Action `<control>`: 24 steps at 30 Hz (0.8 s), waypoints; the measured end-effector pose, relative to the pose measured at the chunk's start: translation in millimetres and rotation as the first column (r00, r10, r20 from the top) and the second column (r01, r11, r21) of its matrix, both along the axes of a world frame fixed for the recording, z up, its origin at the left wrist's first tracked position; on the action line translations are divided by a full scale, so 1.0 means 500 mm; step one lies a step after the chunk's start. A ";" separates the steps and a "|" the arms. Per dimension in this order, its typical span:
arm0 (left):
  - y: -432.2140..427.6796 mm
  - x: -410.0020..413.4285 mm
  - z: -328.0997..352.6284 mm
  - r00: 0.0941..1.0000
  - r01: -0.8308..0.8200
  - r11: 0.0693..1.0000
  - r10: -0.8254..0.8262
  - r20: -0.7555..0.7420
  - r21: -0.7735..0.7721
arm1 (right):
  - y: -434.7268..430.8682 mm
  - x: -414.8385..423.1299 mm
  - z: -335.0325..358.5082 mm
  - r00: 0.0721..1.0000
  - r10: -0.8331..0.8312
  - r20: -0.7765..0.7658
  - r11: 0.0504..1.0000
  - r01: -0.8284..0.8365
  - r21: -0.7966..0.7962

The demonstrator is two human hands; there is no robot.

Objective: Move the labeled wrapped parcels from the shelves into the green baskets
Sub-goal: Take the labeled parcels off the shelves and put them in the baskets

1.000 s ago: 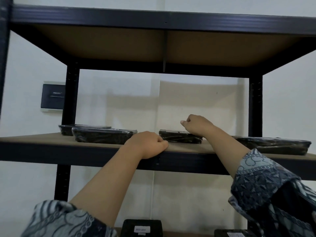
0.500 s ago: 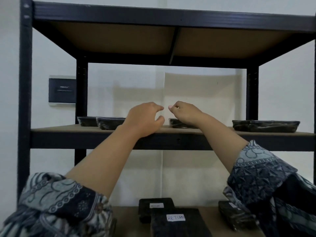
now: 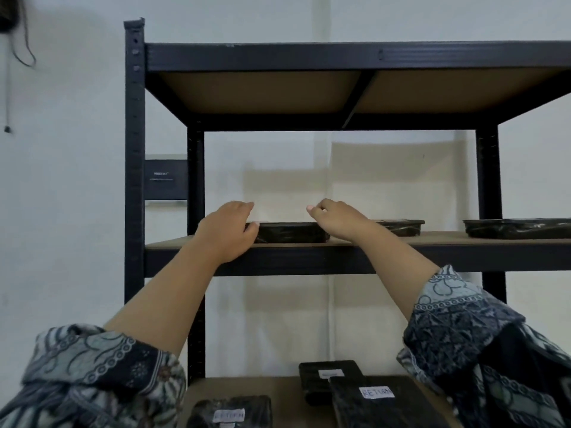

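1. The parcel (image 3: 292, 232) was a flat, shallow, rectangular pack in glossy black wrap, lying on the fibreboard middle shelf (image 3: 386, 239) of a black metal rack, close to the front edge.
2. Its long axis ran parallel to that front edge.
3. The left hand (image 3: 227, 231) was cupped on the parcel's left end; the right hand (image 3: 338, 219) rested curled on its right end. A firm grip could not be confirmed.
4. Two similar packs (image 3: 517, 227) lay toward the shelf's right end.
5. On the lower shelf (image 3: 284, 389), wrapped parcels (image 3: 378, 403) carried white labels reading "RETURN".
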State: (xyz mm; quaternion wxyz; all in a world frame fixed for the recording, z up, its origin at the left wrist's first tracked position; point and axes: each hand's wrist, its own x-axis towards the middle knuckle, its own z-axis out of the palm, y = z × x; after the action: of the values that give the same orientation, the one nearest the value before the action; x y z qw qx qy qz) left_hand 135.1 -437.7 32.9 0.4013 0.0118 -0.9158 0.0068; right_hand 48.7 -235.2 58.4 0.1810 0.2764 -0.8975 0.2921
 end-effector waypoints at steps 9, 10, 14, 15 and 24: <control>-0.085 -0.019 -0.042 0.995 -0.056 0.989 0.043 0.095 0.137 | -0.025 -0.018 -0.041 0.998 -0.062 0.023 0.996 0.063 -0.070; -0.090 -0.024 -0.048 0.994 -0.062 0.990 0.050 0.093 0.126 | -0.025 -0.020 -0.041 0.998 -0.063 0.031 0.994 0.065 -0.084; -0.101 -0.044 -0.067 0.992 -0.129 0.990 0.129 0.010 0.064 | -0.023 -0.018 -0.028 0.988 -0.018 0.151 0.971 0.054 -0.235; -0.102 -0.047 -0.070 0.990 -0.138 0.989 0.139 -0.015 0.053 | -0.022 -0.017 -0.026 0.985 -0.006 0.171 0.952 0.057 -0.301; -0.108 -0.056 -0.083 0.982 -0.136 0.990 0.138 -0.129 0.028 | -0.012 -0.027 -0.048 0.999 0.009 0.051 0.787 0.024 -0.616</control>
State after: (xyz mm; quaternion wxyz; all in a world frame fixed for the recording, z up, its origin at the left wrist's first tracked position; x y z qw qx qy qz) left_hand 107.1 -491.7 -8.5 0.4589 0.0790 -0.8846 0.0247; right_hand 35.2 -240.9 34.4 0.2392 0.1912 -0.7587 0.5750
